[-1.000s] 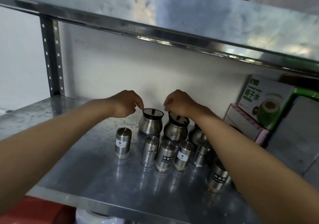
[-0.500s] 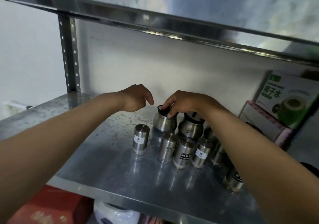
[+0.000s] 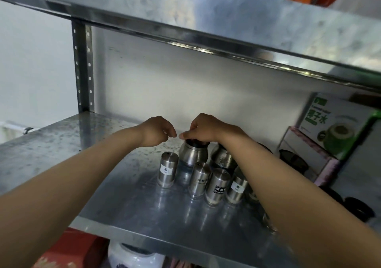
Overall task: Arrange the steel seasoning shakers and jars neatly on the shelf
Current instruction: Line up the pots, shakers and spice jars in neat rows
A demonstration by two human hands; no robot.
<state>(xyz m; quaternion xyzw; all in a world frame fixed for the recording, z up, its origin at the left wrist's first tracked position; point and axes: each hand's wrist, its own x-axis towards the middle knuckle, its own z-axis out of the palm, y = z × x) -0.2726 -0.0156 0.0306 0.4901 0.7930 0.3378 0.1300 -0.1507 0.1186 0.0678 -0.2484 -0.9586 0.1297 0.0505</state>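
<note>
Several small steel shakers stand on the steel shelf: one alone to the left, and a tight row of three beside it. Behind them sit two rounder steel jars with dark lids. My right hand grips the top of the left jar from above. The second jar stands to its right, partly behind my right forearm. My left hand hovers just left of that lid, fingers loosely curled, holding nothing. More shakers are hidden under my right arm.
A green drink carton and a pink-edged box stand at the right of the shelf, with dark round objects near them. The upper shelf overhangs closely. A perforated upright post stands at the back left. Red and white items lie below.
My right hand moved from the right jar to the left jar's lid and now grips it. My left hand let go of that lid and drew slightly left.
</note>
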